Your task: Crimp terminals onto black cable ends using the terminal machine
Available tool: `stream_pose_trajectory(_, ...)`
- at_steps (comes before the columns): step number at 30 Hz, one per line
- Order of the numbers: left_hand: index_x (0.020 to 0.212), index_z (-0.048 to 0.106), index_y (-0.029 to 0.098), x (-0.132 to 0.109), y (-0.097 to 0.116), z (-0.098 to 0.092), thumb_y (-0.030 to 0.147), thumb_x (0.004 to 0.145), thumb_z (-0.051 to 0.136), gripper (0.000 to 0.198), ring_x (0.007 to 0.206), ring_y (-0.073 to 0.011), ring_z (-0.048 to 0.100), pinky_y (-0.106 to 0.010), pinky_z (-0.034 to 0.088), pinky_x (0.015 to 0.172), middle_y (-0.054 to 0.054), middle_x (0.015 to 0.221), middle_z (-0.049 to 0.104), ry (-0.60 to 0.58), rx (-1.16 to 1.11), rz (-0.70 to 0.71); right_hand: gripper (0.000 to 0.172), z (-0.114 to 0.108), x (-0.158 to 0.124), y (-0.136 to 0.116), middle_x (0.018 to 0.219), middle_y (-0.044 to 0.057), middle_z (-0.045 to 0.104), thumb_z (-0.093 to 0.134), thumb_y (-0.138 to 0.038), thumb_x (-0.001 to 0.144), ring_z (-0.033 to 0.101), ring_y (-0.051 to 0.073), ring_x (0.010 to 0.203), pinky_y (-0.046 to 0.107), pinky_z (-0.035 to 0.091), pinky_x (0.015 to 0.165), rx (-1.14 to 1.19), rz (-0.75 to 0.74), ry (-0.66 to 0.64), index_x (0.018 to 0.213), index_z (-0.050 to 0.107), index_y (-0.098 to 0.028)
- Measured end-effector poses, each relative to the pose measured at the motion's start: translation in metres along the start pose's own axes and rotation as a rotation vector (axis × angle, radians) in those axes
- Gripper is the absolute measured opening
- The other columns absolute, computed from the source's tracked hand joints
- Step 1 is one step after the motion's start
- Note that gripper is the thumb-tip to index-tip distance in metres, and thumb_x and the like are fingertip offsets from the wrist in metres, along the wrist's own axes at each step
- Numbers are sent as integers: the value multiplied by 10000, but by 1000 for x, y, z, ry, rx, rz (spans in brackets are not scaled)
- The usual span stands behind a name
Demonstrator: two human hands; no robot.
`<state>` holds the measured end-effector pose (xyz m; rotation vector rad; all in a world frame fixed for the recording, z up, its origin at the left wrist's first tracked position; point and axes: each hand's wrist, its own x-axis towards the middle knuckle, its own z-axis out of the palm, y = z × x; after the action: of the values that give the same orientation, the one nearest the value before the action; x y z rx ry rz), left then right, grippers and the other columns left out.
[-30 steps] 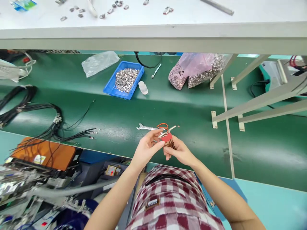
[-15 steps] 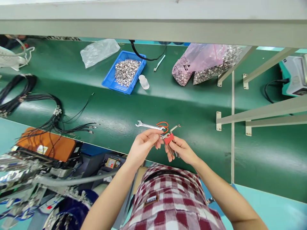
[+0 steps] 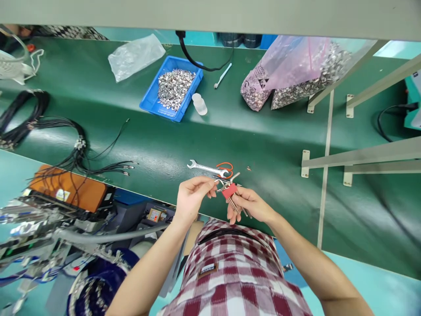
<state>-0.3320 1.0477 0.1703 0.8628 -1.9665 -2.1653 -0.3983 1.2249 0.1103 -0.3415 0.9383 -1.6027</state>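
Note:
My right hand (image 3: 251, 206) grips a set of metal hex keys in a red holder (image 3: 229, 190), held just above the near edge of the green belt (image 3: 263, 145). With fingers pinched, my left hand (image 3: 190, 195) has hold of one key that sticks out to the left of the holder. Just beyond my hands, a silver open-end wrench (image 3: 205, 168) and orange-handled scissors (image 3: 225, 167) lie on the belt.
A blue tray of small metal parts (image 3: 171, 90), a clear plastic bag (image 3: 135, 55), a small white bottle (image 3: 199, 104) and a pink bag of metal parts (image 3: 289, 70) lie farther back. Black cable bundles (image 3: 49, 140) sit at left. A grey frame (image 3: 358, 156) crosses the belt at right.
The view has tilted down, so the upper shelf has left the frame. My hands stay together on the hex key set, the left fingers now pinching a key pulled out to the left.

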Motion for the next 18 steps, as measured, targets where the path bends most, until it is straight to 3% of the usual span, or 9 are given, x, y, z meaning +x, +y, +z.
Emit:
stream_pose_trajectory(11, 792, 692, 149, 1, -2, -5, 315, 812, 687, 167, 527, -101, 551, -238, 438, 541, 6, 606, 625, -91, 82, -37, 301, 1, -2, -2, 676, 17, 716, 516, -475, 944, 668, 111, 493, 154, 424, 415, -57, 32, 18, 934, 509, -174)
stream_pose_trajectory(18, 843, 696, 138, 7, 0, -26, 294, 824, 676, 158, 453, -102, 533, -230, 381, 460, 9, 540, 616, 144, -63, 95, 344, -11, -15, -3, 654, 8, 686, 491, -503, 944, 616, 93, 455, 176, 422, 432, -200, 144, -19, 931, 524, -161)
